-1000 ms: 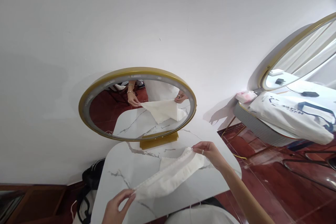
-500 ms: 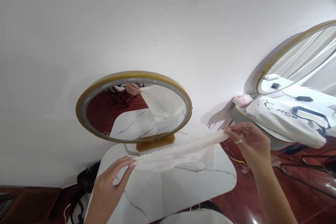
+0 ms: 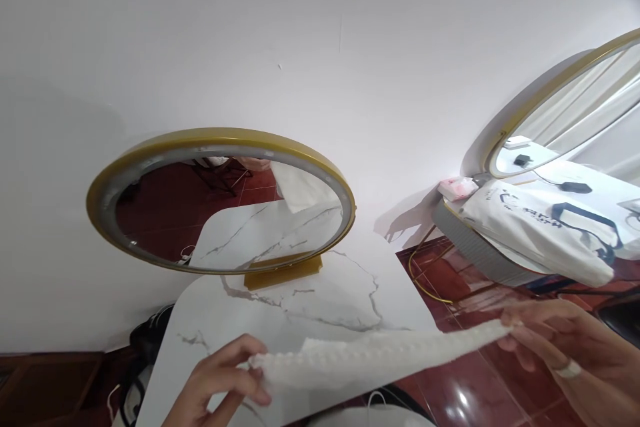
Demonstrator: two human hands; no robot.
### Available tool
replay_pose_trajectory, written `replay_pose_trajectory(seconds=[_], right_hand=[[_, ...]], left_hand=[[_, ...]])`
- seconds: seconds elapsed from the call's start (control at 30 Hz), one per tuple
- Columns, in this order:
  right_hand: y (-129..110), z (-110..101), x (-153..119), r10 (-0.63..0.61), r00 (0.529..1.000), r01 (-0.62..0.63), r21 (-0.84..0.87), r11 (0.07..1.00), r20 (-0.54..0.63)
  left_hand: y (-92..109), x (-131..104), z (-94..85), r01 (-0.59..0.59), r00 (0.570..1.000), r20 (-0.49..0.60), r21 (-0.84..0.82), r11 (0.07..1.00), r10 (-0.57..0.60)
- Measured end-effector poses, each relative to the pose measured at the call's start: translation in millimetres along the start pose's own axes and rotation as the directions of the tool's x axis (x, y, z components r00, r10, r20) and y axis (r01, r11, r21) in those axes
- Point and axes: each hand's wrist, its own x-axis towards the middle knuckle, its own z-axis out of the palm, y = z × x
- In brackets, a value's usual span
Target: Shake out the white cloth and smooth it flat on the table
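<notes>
A thin white cloth (image 3: 370, 353) with a bumpy, scalloped-looking edge is stretched between my two hands over the near part of the marble-patterned table (image 3: 205, 313). My left hand (image 3: 227, 373) pinches its left corner between thumb and fingers. The opposite corner is gripped by my right hand (image 3: 560, 340), which wears a ring and is partly blurred. Behind the cloth stands a round gold-framed mirror (image 3: 220, 240) on a gold base (image 3: 283, 272). Part of the cloth shows in its reflection.
To the right, a white tote bag (image 3: 540, 227) and a pink-and-white tissue pack (image 3: 457, 188) lie on a second table beside another gold-framed mirror (image 3: 540, 100). A black adapter (image 3: 574, 187) sits there too. Dark items (image 3: 145, 340) are at the left edge of my table.
Both hands have come down and nearer with the cloth, the right hand moving farther right. The cloth now hangs closer to me, and the view has shifted slightly.
</notes>
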Motion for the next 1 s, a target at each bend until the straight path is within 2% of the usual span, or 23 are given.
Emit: replay_pose_trajectory(seconds=[0.07,0.13,0.27,0.37,0.43,0.5,0.6,0.63,0.7,0.77,0.9,1.0], right_hand=[[5,8,21,0.083,0.996,-0.084,0.031,0.996,0.015],[22,26,52,0.152,0.984,-0.160,0.081,0.984,0.091],[86,77,118,0.176,0.946,-0.203,0.076,0.976,0.274],[136,109,139,0.143,0.946,-0.153,0.012,0.988,0.291],[161,123,130,0.135,0.948,-0.132,-0.031,0.991,0.288],[181,133,107,0.122,0.950,-0.106,-0.072,0.992,0.287],[208,146,62,0.044,0.951,0.010,-0.171,0.985,0.306],[217,152,50,-0.022,0.946,0.109,-0.253,0.961,0.323],[234,164,34,-0.130,0.924,0.288,-0.428,0.857,0.361],[244,180,31,-0.194,0.910,0.388,-0.588,0.709,0.367],[245,212,48,-0.231,0.881,0.473,-0.762,0.443,0.413],[240,229,64,-0.211,0.875,0.483,-0.805,0.343,0.436]], left_hand=[[-2,24,9.5,0.010,1.000,-0.006,0.052,0.999,-0.010],[-13,58,25.4,0.060,0.998,-0.019,0.127,0.990,-0.058],[-54,125,69.8,0.147,0.988,-0.001,0.287,0.947,-0.153],[-86,147,107.7,0.247,0.956,0.015,0.491,0.835,-0.292],[-105,141,134.5,0.306,0.922,0.015,0.580,0.755,-0.386],[-125,126,161.8,0.313,0.910,0.028,0.608,0.730,-0.413],[-155,105,199.8,0.221,0.955,0.025,0.600,0.768,-0.295],[-164,103,210.5,0.188,0.972,-0.001,0.596,0.780,-0.233],[-180,107,227.8,0.150,0.989,-0.098,0.588,0.795,-0.114],[-190,122,239.7,0.167,0.973,-0.226,0.579,0.798,-0.040],[-196,157,251.0,0.251,0.916,-0.400,0.582,0.774,0.004],[-194,177,251.6,0.317,0.895,-0.445,0.609,0.727,-0.018]])
